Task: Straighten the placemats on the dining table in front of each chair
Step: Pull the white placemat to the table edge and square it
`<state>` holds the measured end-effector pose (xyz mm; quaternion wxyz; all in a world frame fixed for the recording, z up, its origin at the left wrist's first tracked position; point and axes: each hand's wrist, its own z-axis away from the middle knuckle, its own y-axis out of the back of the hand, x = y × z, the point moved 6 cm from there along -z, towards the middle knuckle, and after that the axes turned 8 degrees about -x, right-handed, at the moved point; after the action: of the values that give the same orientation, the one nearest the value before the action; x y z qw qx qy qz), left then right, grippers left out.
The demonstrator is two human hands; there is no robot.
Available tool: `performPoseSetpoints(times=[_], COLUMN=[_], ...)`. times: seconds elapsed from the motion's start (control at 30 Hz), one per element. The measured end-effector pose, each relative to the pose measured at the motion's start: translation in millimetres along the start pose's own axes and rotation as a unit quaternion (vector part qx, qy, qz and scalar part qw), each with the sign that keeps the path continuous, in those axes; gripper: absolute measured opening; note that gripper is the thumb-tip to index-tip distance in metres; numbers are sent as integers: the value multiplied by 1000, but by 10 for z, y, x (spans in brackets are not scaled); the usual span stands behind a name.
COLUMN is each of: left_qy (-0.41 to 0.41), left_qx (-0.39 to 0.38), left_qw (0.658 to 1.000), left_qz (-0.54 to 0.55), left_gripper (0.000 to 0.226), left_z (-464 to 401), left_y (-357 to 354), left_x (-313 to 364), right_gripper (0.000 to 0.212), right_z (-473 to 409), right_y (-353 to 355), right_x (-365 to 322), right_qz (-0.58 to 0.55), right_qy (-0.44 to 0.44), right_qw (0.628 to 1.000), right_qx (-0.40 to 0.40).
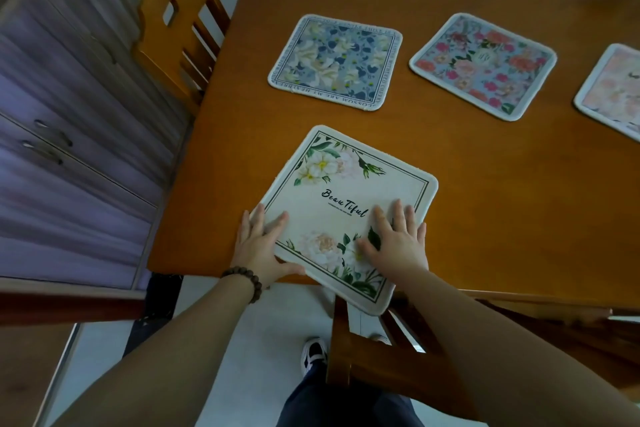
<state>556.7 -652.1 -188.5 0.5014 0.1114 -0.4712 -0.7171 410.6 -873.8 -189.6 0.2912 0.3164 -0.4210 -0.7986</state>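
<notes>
A cream placemat (353,191) with white flowers and the word "Beautiful" lies turned at an angle at the near edge of the wooden dining table (485,191); its near corner hangs over the edge. My left hand (259,246) grips its near-left edge, thumb underneath. My right hand (398,243) presses flat on its near-right part, fingers spread. A blue floral placemat (334,61) lies at the far left, a pink floral placemat (483,66) beside it, and a pale peach placemat (613,90) is cut off at the right edge.
A wooden chair (180,28) stands at the table's far left end. Another wooden chair (398,357) is tucked under the near edge, below my right arm. A purple cabinet (69,135) lines the left wall. My shoe (313,354) shows on the pale floor.
</notes>
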Motion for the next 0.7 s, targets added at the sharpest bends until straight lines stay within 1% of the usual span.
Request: performPoseSetpoints(times=[0.2, 0.37, 0.47, 0.57, 0.7], left_qy=[-15, -9, -7, -11, -15], left_qx=[17, 13, 9, 5, 19], left_qw=[1000, 999, 999, 998, 996], left_qz=[-18, -36, -46, -54, -88], left_gripper=[115, 112, 110, 106, 102], left_z=[-118, -219, -211, -167, -77], left_y=[-212, -347, -394, -434, -414], left_x=[617, 1114, 1267, 1333, 1344], right_gripper=[79, 81, 81, 81, 80], right_z=[-68, -259, -411, -544, -562], right_y=[246, 495, 638, 758, 819], right_x=[571, 1026, 1138, 1174, 1159], right_qz=[7, 30, 44, 57, 49], right_qy=[-18, -3, 18, 35, 22], right_qw=[1000, 999, 997, 996, 997], right_qx=[-3, -35, -54, -55, -51])
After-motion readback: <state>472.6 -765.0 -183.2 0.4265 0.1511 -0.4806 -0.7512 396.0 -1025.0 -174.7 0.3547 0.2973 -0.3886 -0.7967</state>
